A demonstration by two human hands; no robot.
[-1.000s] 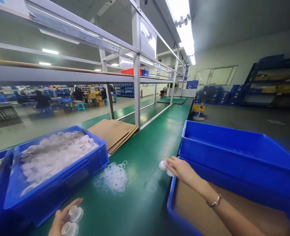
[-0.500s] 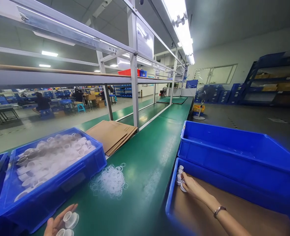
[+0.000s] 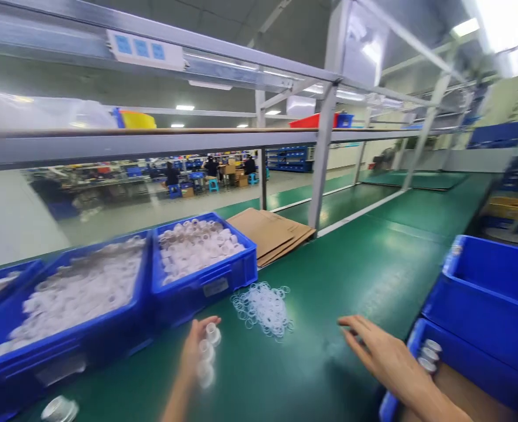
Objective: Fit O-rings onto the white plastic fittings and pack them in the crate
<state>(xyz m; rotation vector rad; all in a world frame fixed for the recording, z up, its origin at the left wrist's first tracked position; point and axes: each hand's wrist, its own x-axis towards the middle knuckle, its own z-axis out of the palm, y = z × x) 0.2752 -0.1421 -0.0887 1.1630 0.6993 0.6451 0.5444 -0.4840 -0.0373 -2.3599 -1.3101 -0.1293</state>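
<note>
White plastic caps (image 3: 207, 351) stacked in left hand (image 3: 194, 351), fingers curled around; right hand (image 3: 384, 357) empty, fingers spread over tabletop (image 3: 329, 275); steady stack advisable.

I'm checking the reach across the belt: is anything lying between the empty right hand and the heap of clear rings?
Nothing visible does. The right hand hovers open over bare green belt, and the heap of clear rings lies to its left with only belt surface between them. The left hand, holding white caps, is beyond the heap, not in the gap.

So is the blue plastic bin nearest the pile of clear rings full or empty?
Nearly full: the blue plastic bin holds white plastic caps heaped about to its rim, beside the pile of clear rings.
</note>
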